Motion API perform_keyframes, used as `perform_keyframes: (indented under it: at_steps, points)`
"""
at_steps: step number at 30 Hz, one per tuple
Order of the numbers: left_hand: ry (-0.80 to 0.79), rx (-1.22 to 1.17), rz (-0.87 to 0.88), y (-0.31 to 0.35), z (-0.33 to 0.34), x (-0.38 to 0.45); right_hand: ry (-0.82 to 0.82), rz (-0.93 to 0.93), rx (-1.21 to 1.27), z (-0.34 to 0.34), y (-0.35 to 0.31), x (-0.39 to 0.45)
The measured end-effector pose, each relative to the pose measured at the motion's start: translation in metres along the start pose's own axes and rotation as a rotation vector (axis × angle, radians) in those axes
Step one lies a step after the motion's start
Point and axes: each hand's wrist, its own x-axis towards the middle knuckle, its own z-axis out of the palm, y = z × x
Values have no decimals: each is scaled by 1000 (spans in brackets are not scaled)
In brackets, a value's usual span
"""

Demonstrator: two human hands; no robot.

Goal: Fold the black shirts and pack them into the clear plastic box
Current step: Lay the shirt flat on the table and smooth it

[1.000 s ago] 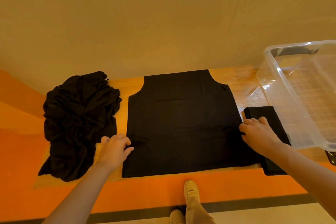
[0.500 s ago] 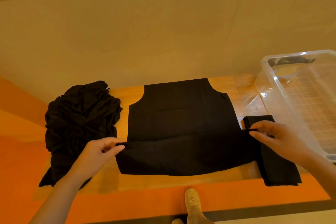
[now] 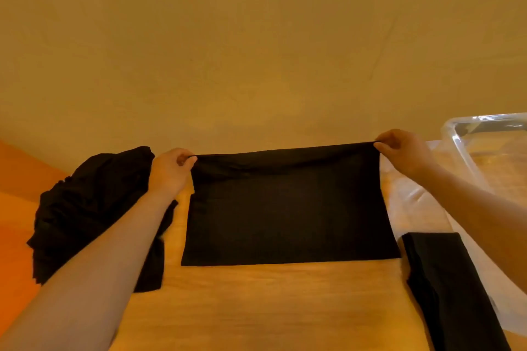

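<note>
We see a plain black shirt (image 3: pixel 288 208) and a black heap of shirts (image 3: pixel 88 208) on a light wooden table (image 3: pixel 271 308). The plastic box (image 3: pixel 484 134) is clear, and the wall (image 3: pixel 256 51) is tan.

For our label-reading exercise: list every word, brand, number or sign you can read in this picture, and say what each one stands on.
None: no readable text shows anywhere.
Black shirt held by the left hand and right hand: plain.
Clear plastic box: no label visible.
Pile of black shirts and folded shirt: no print visible.
</note>
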Motion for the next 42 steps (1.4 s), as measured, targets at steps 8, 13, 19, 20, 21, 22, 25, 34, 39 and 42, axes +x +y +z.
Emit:
perform_keyframes:
  at_steps: [8, 13, 19, 20, 21, 22, 25, 34, 39, 42]
  points:
    - [-48, 457, 453, -17, 94, -65, 17, -483, -435, 84, 19, -47]
    - [-117, 554, 343, -52, 102, -98, -88, -439, -603, 110, 31, -90]
    - [-88, 591, 232, -70, 95, -146, -99, -391, -647, 111, 45, -131]
    - [-91, 599, 218, -74, 94, -157, -104, -393, -644, 111, 46, -139]
    - [-93, 606, 206, -78, 93, -168, -109, -396, -643, 111, 47, -148]
    - [-97, 612, 194, -80, 93, -178, -114, -400, -644, 111, 49, -157]
    - [-106, 612, 178, -87, 90, -207, -122, -406, -649, 108, 57, -186]
    - [-175, 548, 178, -100, 71, -280, -124, -408, -696, 100, 76, -267]
    - [-93, 469, 318, -89, 66, -252, -100, -445, -654, 103, 59, -257]
    - [-107, 492, 400, -80, 79, -214, -106, -435, -632, 117, 39, -224]
